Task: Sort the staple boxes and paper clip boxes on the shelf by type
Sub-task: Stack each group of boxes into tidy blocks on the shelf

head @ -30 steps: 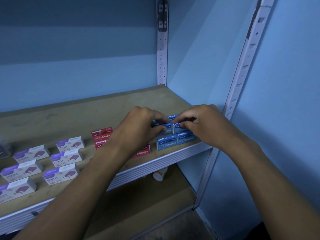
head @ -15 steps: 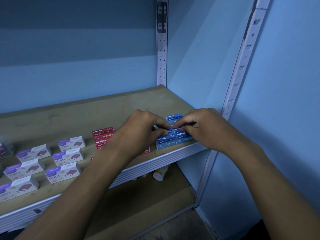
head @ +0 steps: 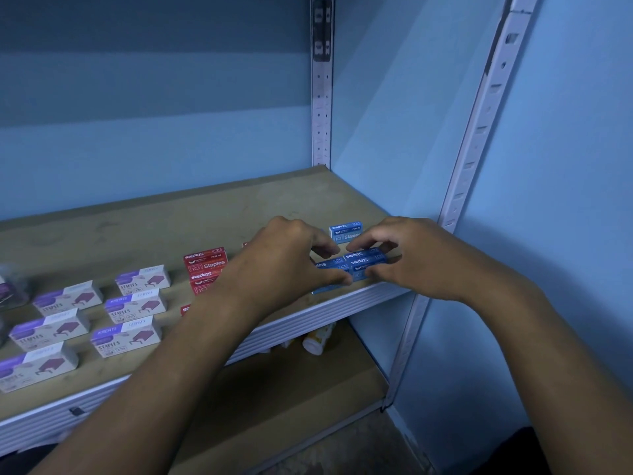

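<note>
Tan wooden shelf board [head: 144, 228], white metal uprights, blue walls. Left hand [head: 281, 269] and right hand [head: 421, 258] fingers pinching blue cardboard staple boxes [head: 363, 260] at front right corner. White-purple staple boxes [head: 133, 306] near front left edge.

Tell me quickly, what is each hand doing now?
Left hand: fingers closed on the blue staple boxes.
Right hand: pinching the same boxes.

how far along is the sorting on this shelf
Mostly done, it looks. The white and purple boxes sit in neat rows at the left, the red boxes are grouped mid-shelf. In hand: the left hand and right hand are squaring up the blue boxes. Left: one blue box stands apart behind them.
</note>
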Action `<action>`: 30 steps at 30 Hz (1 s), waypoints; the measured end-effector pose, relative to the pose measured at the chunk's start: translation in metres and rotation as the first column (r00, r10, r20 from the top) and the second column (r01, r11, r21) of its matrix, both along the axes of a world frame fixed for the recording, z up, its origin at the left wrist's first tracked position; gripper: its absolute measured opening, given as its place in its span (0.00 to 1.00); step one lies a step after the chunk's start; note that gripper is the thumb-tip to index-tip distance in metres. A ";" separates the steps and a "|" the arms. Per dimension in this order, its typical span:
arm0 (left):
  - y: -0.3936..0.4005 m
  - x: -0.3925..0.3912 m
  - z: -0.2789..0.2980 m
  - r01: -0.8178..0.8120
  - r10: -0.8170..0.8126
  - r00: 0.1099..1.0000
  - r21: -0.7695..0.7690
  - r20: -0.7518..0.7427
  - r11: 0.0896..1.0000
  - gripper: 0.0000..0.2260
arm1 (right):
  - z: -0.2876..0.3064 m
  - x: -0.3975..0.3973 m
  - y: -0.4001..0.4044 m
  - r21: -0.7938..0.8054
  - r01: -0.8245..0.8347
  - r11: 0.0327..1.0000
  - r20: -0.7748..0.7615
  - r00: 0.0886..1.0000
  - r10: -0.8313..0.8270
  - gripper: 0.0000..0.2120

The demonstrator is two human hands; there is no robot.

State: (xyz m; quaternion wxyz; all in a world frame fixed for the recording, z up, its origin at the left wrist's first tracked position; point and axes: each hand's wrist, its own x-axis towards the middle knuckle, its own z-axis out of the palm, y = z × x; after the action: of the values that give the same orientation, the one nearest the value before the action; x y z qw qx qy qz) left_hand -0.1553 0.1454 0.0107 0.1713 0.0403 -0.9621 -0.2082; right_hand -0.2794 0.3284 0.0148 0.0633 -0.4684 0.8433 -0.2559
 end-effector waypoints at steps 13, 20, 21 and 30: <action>0.004 -0.004 0.001 -0.020 0.021 1.000 -0.021 0.020 1.000 0.14 | -0.003 -0.005 -0.005 0.012 0.053 0.999 -0.013 0.999 -0.053 0.17; 0.004 -0.004 0.001 -0.018 0.019 1.000 -0.044 0.017 0.999 0.14 | -0.004 -0.005 -0.006 0.014 0.059 0.998 -0.027 0.998 -0.059 0.17; 0.004 -0.004 0.001 -0.017 0.018 1.000 -0.043 0.016 0.999 0.14 | -0.004 -0.005 -0.005 0.018 0.055 0.998 -0.025 0.998 -0.054 0.17; 0.000 -0.003 0.001 -0.079 0.062 0.983 -0.096 -0.171 0.992 0.20 | 0.007 -0.007 0.002 -0.162 0.079 0.984 -0.055 0.994 -0.089 0.16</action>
State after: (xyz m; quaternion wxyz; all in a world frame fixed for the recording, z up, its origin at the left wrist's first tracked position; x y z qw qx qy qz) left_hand -0.1587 0.1456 0.0121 0.2609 0.0478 -0.9516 -0.1553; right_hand -0.2860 0.3299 0.0216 -0.0114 -0.4436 0.8408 -0.3102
